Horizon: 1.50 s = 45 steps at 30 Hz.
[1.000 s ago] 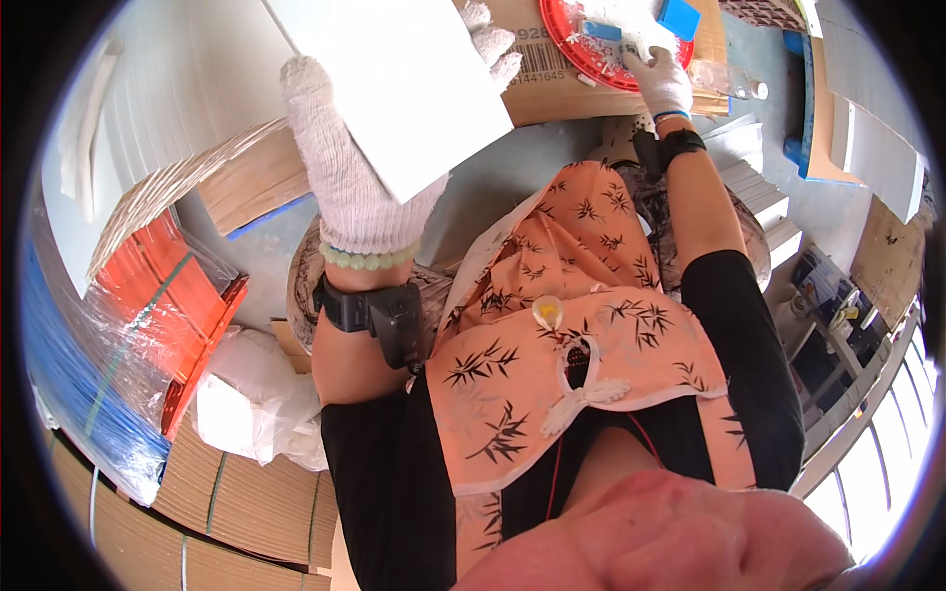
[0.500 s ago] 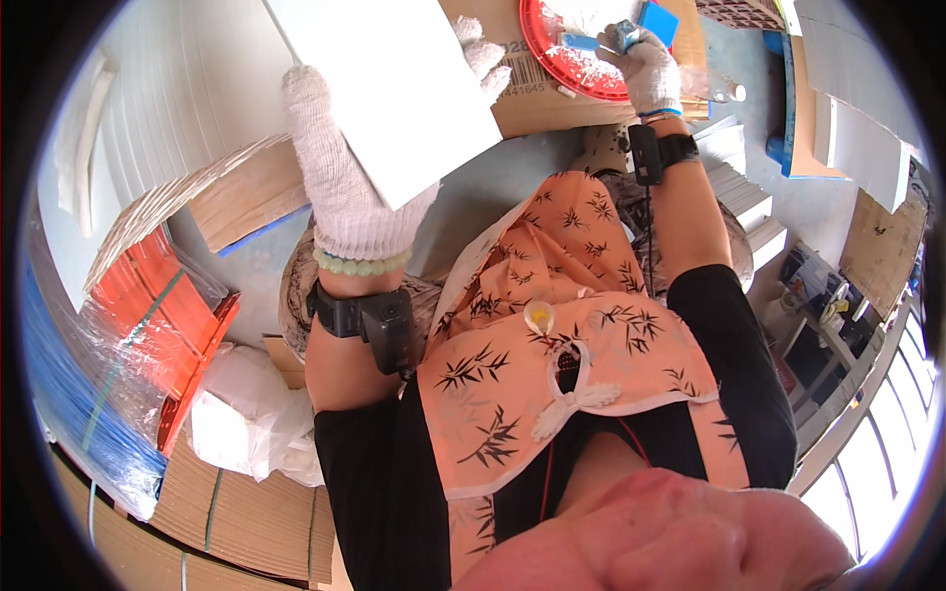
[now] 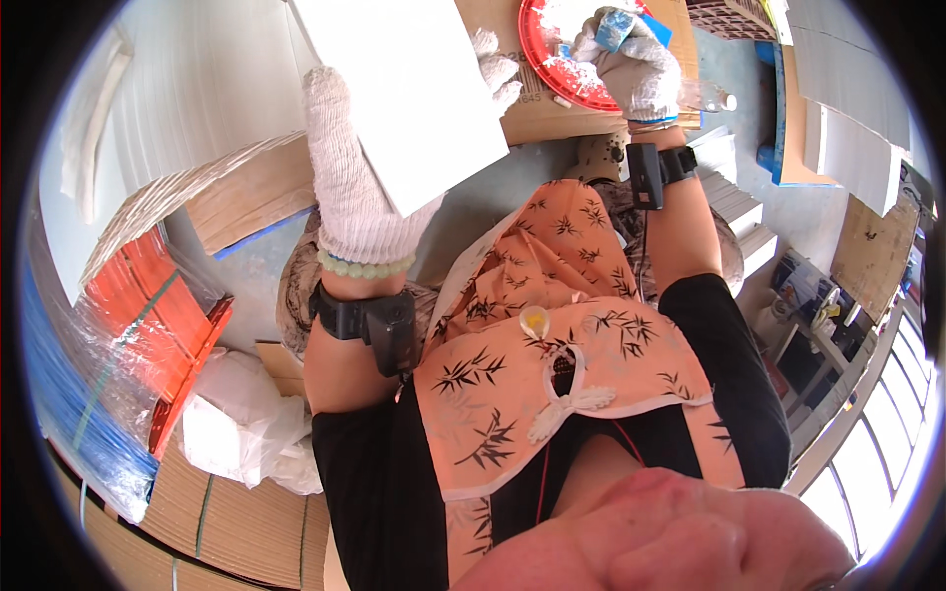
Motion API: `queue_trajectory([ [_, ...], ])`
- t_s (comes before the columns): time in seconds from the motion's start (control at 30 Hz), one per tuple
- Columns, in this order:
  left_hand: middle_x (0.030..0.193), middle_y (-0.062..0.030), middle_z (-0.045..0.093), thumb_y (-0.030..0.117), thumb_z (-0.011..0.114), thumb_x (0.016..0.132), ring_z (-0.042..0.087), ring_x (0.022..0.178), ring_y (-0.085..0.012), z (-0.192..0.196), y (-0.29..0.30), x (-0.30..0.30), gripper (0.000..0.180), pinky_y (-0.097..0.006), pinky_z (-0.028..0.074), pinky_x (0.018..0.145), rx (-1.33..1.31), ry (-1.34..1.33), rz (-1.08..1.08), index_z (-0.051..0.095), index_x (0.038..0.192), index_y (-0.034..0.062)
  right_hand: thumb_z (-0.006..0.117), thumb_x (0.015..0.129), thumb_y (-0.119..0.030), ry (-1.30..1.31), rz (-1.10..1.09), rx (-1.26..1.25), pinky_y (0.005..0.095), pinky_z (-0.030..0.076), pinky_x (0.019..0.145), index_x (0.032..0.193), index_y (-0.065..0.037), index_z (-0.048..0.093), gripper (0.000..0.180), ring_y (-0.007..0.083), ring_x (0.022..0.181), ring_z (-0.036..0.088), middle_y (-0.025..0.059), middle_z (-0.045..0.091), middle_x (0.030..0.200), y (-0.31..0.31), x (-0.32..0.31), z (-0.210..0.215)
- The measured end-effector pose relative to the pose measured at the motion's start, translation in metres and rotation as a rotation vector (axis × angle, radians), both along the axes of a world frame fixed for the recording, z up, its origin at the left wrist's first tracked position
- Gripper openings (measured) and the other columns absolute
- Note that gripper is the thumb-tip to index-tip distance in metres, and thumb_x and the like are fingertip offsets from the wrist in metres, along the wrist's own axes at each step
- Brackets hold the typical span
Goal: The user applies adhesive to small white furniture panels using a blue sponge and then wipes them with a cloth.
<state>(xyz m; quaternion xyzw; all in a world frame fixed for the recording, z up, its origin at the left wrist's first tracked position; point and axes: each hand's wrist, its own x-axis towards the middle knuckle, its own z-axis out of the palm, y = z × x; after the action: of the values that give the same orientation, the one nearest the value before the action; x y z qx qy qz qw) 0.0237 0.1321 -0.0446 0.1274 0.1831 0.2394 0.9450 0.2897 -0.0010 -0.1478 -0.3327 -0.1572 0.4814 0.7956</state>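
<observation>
A white rectangular board (image 3: 414,89) is gripped in my left hand (image 3: 357,192), which wears a white knitted glove. The thumb lies along the board's left edge and fingertips come round the right edge; the palm is behind it. My right hand (image 3: 639,77), gloved too, is closed on a small blue block (image 3: 616,31) with pale smears. That hand is over a round red tray (image 3: 532,54) strewn with white crumbs. Another flat blue piece (image 3: 658,32) shows partly behind my right fingers.
The tray stands on a cardboard box (image 3: 542,123). A clear plastic bottle (image 3: 705,97) lies right of it. Stacked white boards (image 3: 197,89) rise at the left, above film-wrapped red panels (image 3: 148,310). White plastic bags (image 3: 246,419) sit lower left, near flat cardboard stacks (image 3: 251,532).
My right hand has turned and drawn slightly left, with the blue block now raised in its fingers. The left hand and board appear shifted a little right and down.
</observation>
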Motion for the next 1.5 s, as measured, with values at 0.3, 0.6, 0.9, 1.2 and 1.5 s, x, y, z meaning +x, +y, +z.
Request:
queue_trajectory([
  [0.3, 0.152, -0.0329, 0.035, 0.073, 0.047, 0.091, 0.036, 0.141, -0.0485, -0.008, 0.000, -0.004, 0.102, -0.061, 0.023, 0.122, -0.100, -0.158, -0.041, 0.022, 0.157, -0.0008, 0.062, 0.080, -0.010, 0.072, -0.056, -0.057, 0.0448, 0.056, 0.090, 0.120, 0.004, 0.060, 0.042, 0.0315, 0.099, 0.067, 0.0141, 0.069, 0.106, 0.000, -0.003, 0.003],
  [0.6, 0.130, -0.0315, 0.057, 0.070, 0.050, 0.093, 0.057, 0.120, -0.0449, -0.003, 0.001, 0.003, 0.092, -0.056, 0.041, 0.114, -0.215, -0.029, -0.029, 0.044, 0.140, -0.0096, 0.058, 0.089, -0.002, -0.501, -0.547, -0.560, 0.0430, 0.063, 0.081, 0.124, 0.007, 0.064, 0.037, 0.0316, 0.093, 0.073, 0.0220, 0.071, 0.106, -0.051, 0.089, -0.067],
  [0.9, 0.131, -0.0312, 0.056, 0.069, 0.046, 0.095, 0.057, 0.117, -0.0447, -0.009, 0.000, -0.001, 0.091, -0.055, 0.042, 0.112, -0.243, -0.013, -0.016, 0.043, 0.141, -0.0099, 0.071, 0.086, -0.026, -1.555, -0.442, -1.282, 0.0392, 0.054, 0.086, 0.121, -0.017, 0.074, 0.036, 0.0306, 0.095, 0.073, 0.0193, 0.072, 0.103, -0.075, 0.100, -0.095],
  [1.2, 0.134, -0.0324, 0.052, 0.071, 0.046, 0.094, 0.055, 0.121, -0.0466, -0.015, -0.002, -0.001, 0.096, -0.056, 0.041, 0.113, -0.232, -0.072, -0.053, 0.037, 0.145, -0.0093, 0.066, 0.090, -0.027, -1.672, -0.341, -1.336, 0.0434, 0.053, 0.090, 0.122, -0.017, 0.072, 0.034, 0.0363, 0.100, 0.068, 0.0181, 0.071, 0.108, -0.071, 0.101, -0.107],
  [1.5, 0.137, -0.0337, 0.049, 0.073, 0.047, 0.092, 0.053, 0.125, -0.0485, -0.018, -0.003, -0.003, 0.102, -0.058, 0.040, 0.114, -0.208, -0.092, -0.095, 0.029, 0.150, -0.0085, 0.065, 0.091, -0.022, -1.775, -0.403, -1.244, 0.0442, 0.055, 0.078, 0.107, -0.014, 0.076, 0.021, 0.0368, 0.088, 0.069, 0.0179, 0.073, 0.098, -0.065, 0.097, -0.111],
])
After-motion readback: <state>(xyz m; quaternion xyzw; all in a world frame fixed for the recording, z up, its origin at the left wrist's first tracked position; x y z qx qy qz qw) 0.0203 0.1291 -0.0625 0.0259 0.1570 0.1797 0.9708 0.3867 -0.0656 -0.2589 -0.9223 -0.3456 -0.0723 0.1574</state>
